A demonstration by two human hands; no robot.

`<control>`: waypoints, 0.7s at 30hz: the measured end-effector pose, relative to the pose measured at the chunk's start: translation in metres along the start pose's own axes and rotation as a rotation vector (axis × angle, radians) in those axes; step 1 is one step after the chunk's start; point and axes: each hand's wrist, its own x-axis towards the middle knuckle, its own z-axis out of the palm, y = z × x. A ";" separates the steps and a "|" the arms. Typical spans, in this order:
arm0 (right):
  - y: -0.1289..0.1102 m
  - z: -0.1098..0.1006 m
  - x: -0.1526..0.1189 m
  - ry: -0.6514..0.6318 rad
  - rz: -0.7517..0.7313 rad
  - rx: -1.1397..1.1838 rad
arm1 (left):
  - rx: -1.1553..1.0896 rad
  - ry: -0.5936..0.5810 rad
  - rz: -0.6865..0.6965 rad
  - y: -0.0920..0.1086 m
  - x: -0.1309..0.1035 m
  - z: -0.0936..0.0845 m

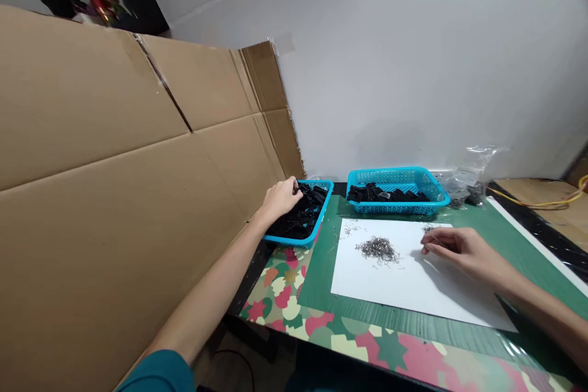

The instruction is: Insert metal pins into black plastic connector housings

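My left hand (pixel 281 199) is over the left blue basket (pixel 327 208), its fingers curled together at the rim nearest the cardboard. Small black plastic pieces (pixel 301 217) fill that basket; whether one is between the fingertips is hard to make out. Above the right part of a white sheet (pixel 381 285), my right hand (pixel 459 249) is closed in a pinch, and anything in it is too small to name. A heap of tiny silvery metal pieces (pixel 380 249) lies on the sheet, with a few scattered around it and a smaller cluster (pixel 429 228) behind my right fingers.
A second blue basket (pixel 399 208) with black pieces stands against the wall. Beside it are clear plastic bags (pixel 473 190) with small dark contents. A tall cardboard panel (pixel 138 214) borders the left side. A green mat (pixel 321 282) and patterned covering (pixel 316 321) lie under the sheet.
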 end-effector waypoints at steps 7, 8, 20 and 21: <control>-0.005 0.003 0.004 0.068 -0.060 0.057 | -0.167 0.178 -0.040 0.008 0.002 -0.015; -0.006 0.002 0.005 0.073 -0.081 0.066 | -0.224 0.220 -0.022 0.010 0.004 -0.016; -0.008 0.005 0.012 0.082 -0.133 -0.028 | -1.393 -0.133 0.281 0.104 -0.037 0.015; -0.008 0.006 0.012 0.073 -0.126 -0.026 | -1.451 -0.229 0.275 0.114 -0.043 0.017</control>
